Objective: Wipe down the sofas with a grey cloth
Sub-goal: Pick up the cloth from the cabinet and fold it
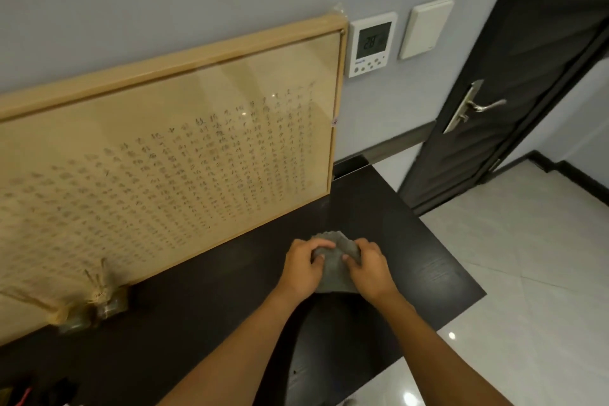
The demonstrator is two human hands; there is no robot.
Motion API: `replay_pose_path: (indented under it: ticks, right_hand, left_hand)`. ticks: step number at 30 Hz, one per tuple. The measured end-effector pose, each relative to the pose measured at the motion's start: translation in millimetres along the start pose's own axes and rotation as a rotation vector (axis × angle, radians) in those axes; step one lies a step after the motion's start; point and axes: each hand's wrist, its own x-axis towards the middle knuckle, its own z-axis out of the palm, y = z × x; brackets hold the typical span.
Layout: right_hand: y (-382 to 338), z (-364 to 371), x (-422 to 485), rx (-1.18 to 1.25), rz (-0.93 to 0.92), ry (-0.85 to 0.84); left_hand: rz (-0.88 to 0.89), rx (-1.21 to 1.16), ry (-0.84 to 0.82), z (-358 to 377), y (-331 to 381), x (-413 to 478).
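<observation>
Both hands grip the grey cloth (336, 269) over the dark table (211, 313), near its right end. Left hand (304, 269) curls fingers over the cloth's left edge; right hand (369, 269) pinches the right edge, thumb on top. Cloth bunched between them, lower part lying on the tabletop. Framed calligraphy (171, 155) leans on the wall behind. Two small tied jars (95, 306) sit at the frame's left foot. Thermostat (372, 43), switch (425, 28), dark door (514, 82) on the right.
</observation>
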Motion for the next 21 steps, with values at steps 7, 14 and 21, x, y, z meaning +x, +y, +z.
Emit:
replay_pose_path:
  ticks: [7,14,21]
  right_hand:
    - [-40,-113,-49,0.216,-0.244,0.445]
    - [-40,-254,-168,0.244,-0.321,0.822]
    - [42,-363,-341,0.143,-0.276,1.173]
  left_hand:
    - [0.19,-0.508,-0.305,-28,127,8]
    - [0.565,-0.413,-0.544,31,290,-40]
    - [0.879,-0.379,-0.75,161,423,-155]
